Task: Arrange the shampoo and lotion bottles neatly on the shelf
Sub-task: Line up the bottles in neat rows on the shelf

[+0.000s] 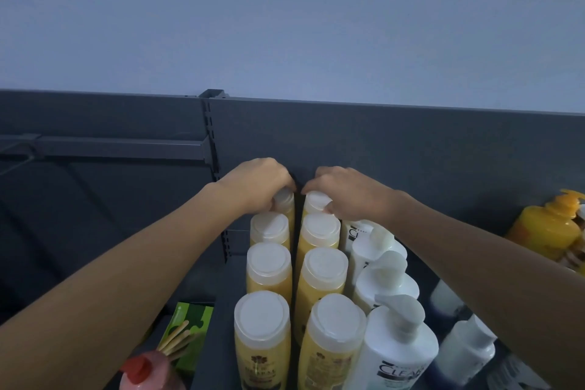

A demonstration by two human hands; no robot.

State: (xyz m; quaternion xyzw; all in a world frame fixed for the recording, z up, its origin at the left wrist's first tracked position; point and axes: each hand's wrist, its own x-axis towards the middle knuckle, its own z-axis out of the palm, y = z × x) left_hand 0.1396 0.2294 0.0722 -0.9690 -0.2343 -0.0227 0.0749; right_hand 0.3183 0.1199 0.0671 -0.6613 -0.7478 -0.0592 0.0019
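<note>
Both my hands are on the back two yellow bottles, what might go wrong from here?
1. The left hand and right hand reach over the packed yellow bottles; a forearm could tip one.
2. The white pump bottles sit right beside the right row, so shoving sideways may topple them.

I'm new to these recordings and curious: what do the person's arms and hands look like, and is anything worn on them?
Both forearms are bare as far as the picture shows: no sleeves reach into view. The left hand and right hand wear no gloves, and no watch, bracelet or ring shows on either. The light is dim, so small details could be missed.
</note>
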